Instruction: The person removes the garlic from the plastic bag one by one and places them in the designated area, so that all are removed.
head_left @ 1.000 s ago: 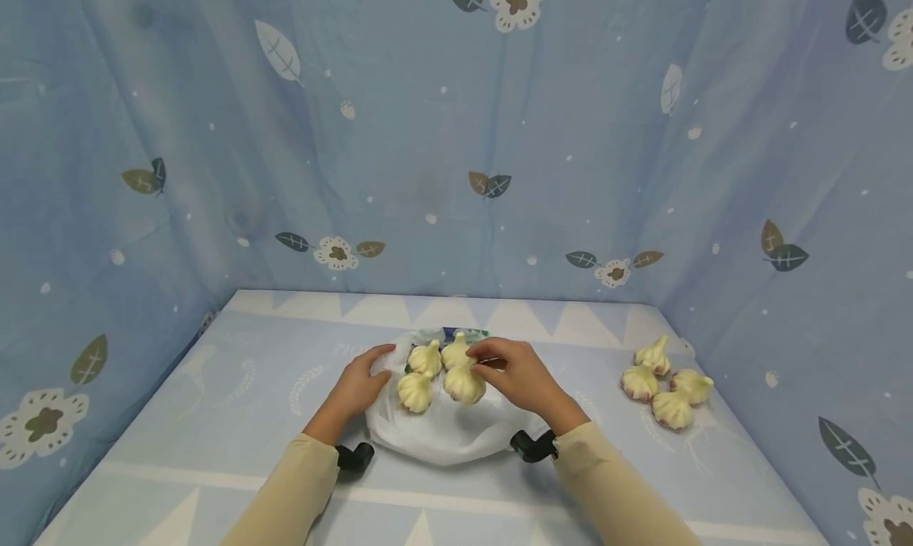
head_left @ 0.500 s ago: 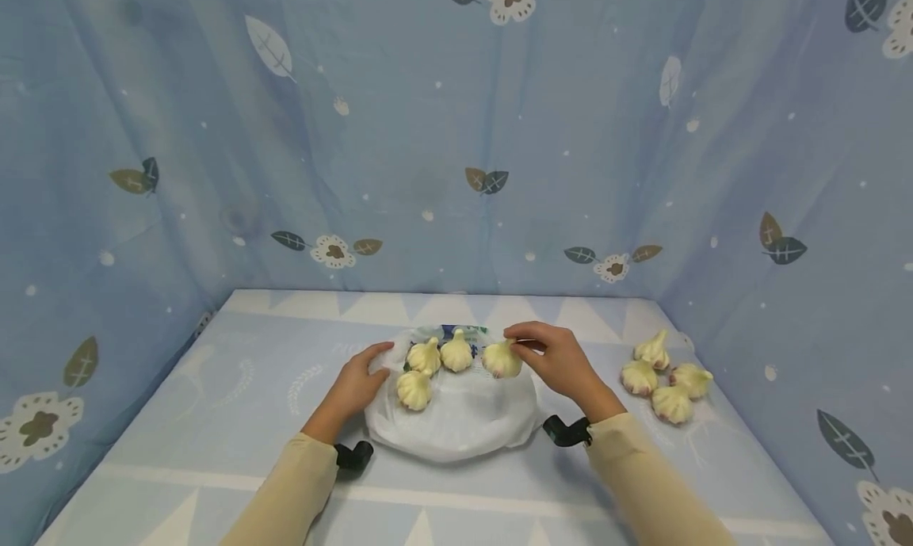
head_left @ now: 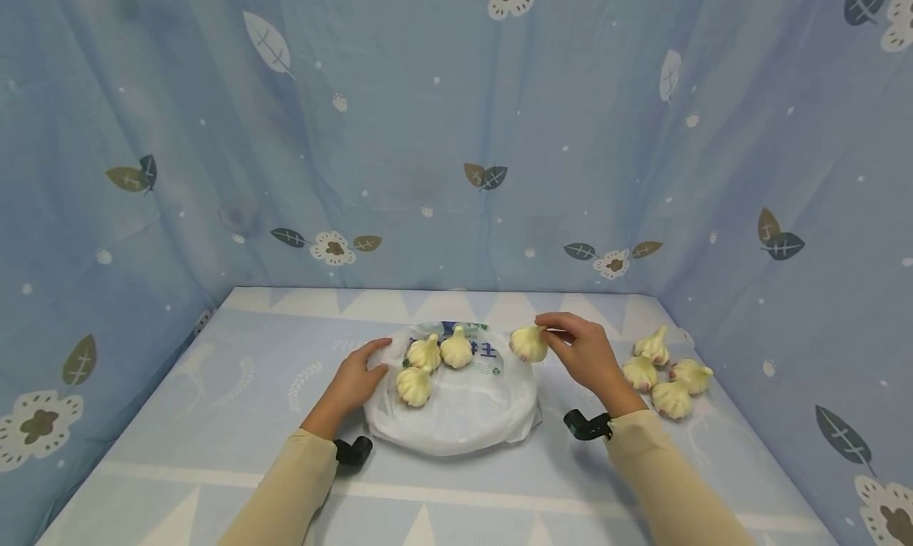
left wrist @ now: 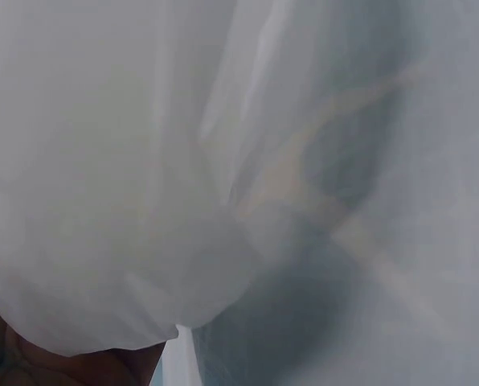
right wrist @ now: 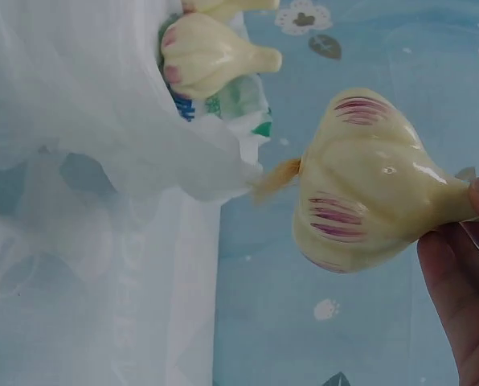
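A garlic bulb (head_left: pixel 529 345) is pinched by its stem between thumb and fingers of my right hand (head_left: pixel 583 356), at the bag's far right edge. In the right wrist view this bulb (right wrist: pixel 360 189) shows purple streaks and a tuft of brown root. A white plastic bag (head_left: pixel 456 419) with blue and green print lies mid-table; on it sit three more bulbs, such as the front one (head_left: pixel 414 387). My left hand (head_left: pixel 357 381) rests at the bag's left edge, thumb and fingers spread apart. White plastic (left wrist: pixel 103 201) hides most of that hand in the left wrist view.
Several garlic bulbs (head_left: pixel 671 400) lie grouped at the table's right side. The table (head_left: pixel 214 419) has a pale blue patterned cover. A blue patterned curtain (head_left: pixel 399 158) surrounds its back and sides.
My right hand has lifted one bulb off the cluster on the bag and carried it to the right and away from me. My left hand has stayed at the bag's left edge.
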`<state>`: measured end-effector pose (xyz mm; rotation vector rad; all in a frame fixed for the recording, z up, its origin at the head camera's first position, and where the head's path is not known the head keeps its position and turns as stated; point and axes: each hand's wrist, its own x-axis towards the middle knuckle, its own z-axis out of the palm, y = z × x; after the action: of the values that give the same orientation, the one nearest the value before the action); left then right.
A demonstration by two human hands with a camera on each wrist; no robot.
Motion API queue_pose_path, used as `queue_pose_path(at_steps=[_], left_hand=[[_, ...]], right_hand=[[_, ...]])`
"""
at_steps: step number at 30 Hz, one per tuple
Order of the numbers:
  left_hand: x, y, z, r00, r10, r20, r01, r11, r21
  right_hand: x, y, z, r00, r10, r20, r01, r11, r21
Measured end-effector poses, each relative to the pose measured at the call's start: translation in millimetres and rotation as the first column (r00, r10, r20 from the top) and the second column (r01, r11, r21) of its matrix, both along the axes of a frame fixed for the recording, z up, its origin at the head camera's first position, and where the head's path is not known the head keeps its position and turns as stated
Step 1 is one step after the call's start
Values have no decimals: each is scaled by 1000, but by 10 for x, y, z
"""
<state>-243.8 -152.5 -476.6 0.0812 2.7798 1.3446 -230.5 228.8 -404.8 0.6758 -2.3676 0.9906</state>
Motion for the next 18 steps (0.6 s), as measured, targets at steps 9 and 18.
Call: queue_pose_path(at_steps=[9, 18], left_hand=[[-9, 12, 23, 1000, -5, -13, 5, 1000, 1], [-15, 13, 20, 1000, -3, -8, 3, 1000, -11]], right_hand=[[-33, 144, 96, 999, -50, -10, 49, 999, -10], [-66, 262, 73, 992, -119, 52, 120, 992, -21]])
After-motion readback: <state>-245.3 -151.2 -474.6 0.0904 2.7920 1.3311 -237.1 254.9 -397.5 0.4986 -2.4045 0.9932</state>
